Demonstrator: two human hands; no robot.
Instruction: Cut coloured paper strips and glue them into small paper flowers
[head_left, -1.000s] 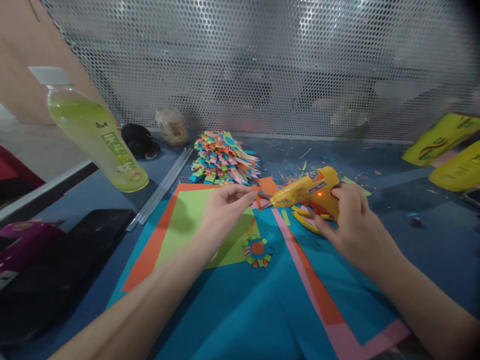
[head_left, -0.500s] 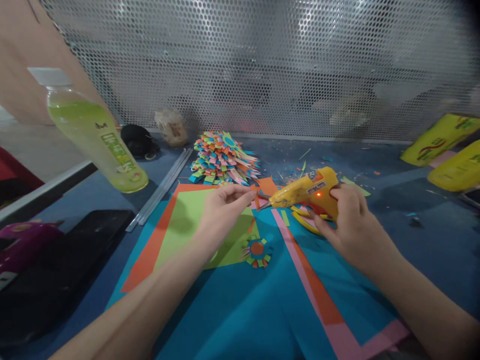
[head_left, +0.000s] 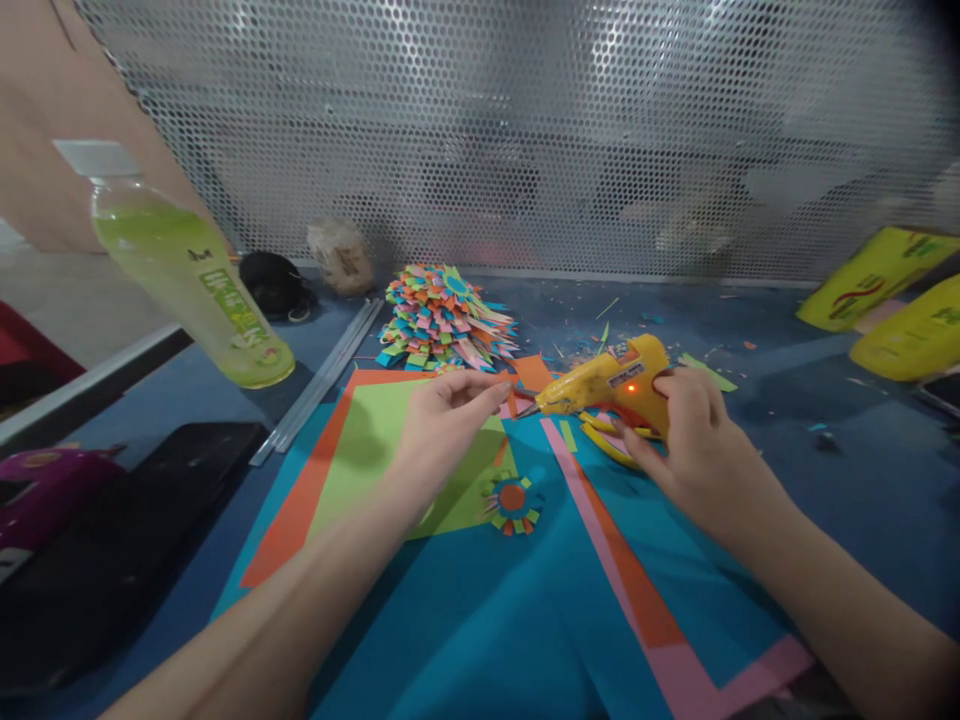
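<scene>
My right hand is wrapped round a yellow hot glue gun with a small orange light glowing on its side. The metal nozzle points left, close to the fingertips of my left hand. Those fingers pinch a thin, small orange paper strip; whether the nozzle touches it I cannot tell. Below them lies a small fringed paper flower with an orange centre and a multicoloured edge. Yellow-handled scissors rest partly hidden under the glue gun.
Sheets of green paper and blue paper cover the front. Behind them stands a pile of fringed paper flowers. Clear sticks, a drink bottle and a black phone-like slab lie left; yellow containers are right.
Both hands and the glue gun hold nearly the same position. The whole view has shifted very slightly.
</scene>
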